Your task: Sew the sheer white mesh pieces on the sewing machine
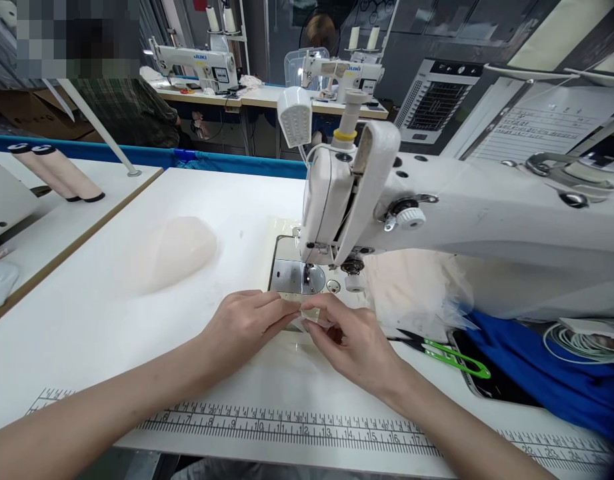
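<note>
My left hand [254, 323] and my right hand [349, 340] meet just in front of the sewing machine's needle plate [289, 275], fingers pinched and tips almost touching. Between the fingertips shows a small translucent piece [311, 313], pale and thin; its full outline is hidden by my fingers. Over it stands the white sewing machine [347, 200], its needle and presser foot partly hidden behind the head. A sheer, pale, rounded fabric panel [187, 250] lies flat on the table to the left. More sheer beige fabric [411, 287] is heaped under the machine's arm.
Green-handled scissors [454, 357] rest by a dark phone [497, 380] and blue cloth [531, 360] on the right. A printed ruler [287, 427] runs along the front edge. Two thread cones [69, 173] lie at left. A person [121, 110] sits beyond the table.
</note>
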`<state>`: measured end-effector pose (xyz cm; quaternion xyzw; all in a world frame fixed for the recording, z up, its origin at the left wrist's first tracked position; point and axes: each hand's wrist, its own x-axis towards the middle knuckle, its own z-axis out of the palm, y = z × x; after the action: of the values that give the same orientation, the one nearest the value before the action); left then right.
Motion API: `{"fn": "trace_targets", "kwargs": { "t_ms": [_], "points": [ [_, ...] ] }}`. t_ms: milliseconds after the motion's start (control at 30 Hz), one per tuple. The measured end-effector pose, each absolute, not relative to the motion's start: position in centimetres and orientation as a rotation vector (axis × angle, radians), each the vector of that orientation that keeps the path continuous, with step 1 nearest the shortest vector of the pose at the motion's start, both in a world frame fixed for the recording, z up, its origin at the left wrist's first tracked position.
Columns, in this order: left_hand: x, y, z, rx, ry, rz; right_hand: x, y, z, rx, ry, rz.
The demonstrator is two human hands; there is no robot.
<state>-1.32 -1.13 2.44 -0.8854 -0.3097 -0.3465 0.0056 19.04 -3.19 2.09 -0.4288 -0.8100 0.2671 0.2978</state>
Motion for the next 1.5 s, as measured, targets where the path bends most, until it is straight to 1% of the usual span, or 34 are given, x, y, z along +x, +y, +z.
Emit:
{"fn": "trace_targets", "kwargs": {
  "t_ms": [100,300,633,800,1000,1333,1500],
  "points": [
    [-1.25,-1.22,2.74,-2.767,-0.954,-1.057,19.01,-3.18,2.05,-1.144,-2.169,0.68],
    [-1.23,-1.3,2.88,-2.759,-0.963,-1.062,19.14,-3.2,1.88,-1.207,-2.072,0.777],
    [-1.19,-1.33,2.69,-2.758,-0.934,-1.067,19.01,-3.15,2.32,-1.203,-2.128,0.729],
    [-1.28,-1.29,2.67,-2.788,-0.969,-1.055,19.05,-3.16,2.25,-1.242,-2.114,0.79],
    [-1.43,-1.31,2.57,-2.778,-0.972,-1.094,19.1,-3.19,2.13,-1.238,-2.1,0.786],
    [-1.17,-1.29,2.45,-2.773,-0.967,-1.155,19.2,-3.08,2.3,-1.128,-2.155,0.682],
    [-1.2,-1.5,2.34,-2.868,-1.077,-1.189,19.23,-2.84,1.79,-1.048,-2.145,0.529]
  ]
}}
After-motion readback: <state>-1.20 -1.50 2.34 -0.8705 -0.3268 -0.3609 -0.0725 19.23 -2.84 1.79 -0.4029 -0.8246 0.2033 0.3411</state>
